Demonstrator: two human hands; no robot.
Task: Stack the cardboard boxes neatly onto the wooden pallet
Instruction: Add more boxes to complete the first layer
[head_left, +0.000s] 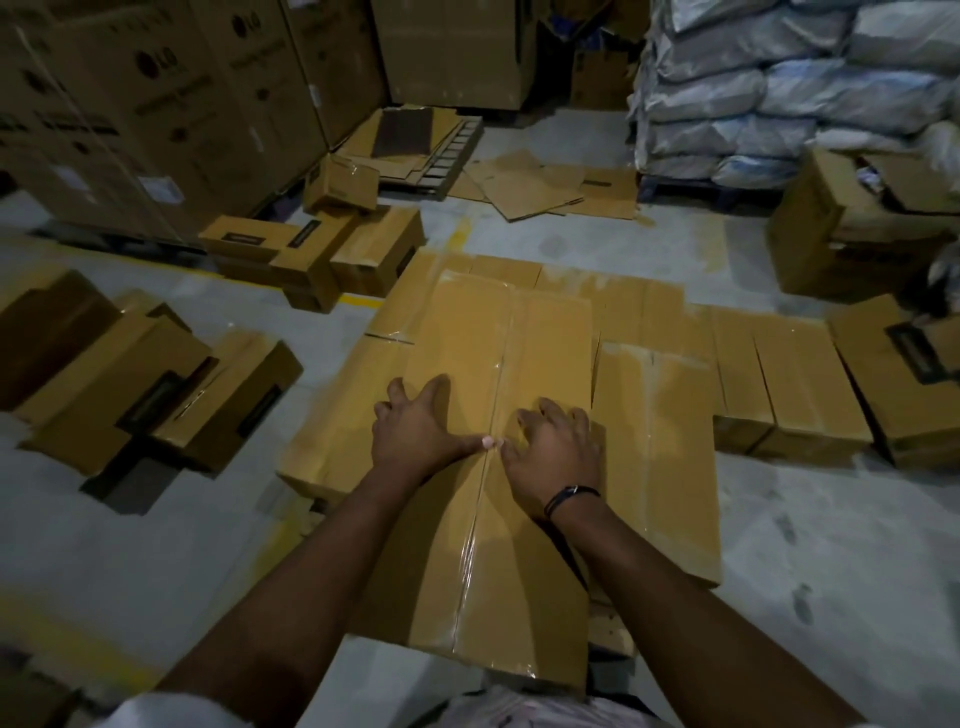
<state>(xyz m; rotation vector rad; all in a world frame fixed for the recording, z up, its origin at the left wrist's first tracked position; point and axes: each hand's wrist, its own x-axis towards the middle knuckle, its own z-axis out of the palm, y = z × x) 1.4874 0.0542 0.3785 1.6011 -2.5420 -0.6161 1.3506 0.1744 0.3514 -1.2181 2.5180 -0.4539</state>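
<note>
Both hands are pressing on the top box (545, 353), which is lying lengthwise on a flat layer of boxes (657, 415). The left hand (415, 423) is resting with fingers spread wide. The right hand (556, 449) is resting splayed, fingers slightly bent, gripping nothing. The thumbs are meeting at the tape seam (497, 374). Loose boxes (156, 384) are lying on the floor (831, 545) to the left.

stacked pale sacks (779, 93) at upper right, grey concrete floor (805, 519), yellow floor line (358, 300), flattened cardboard sheets (530, 187) beyond
</note>
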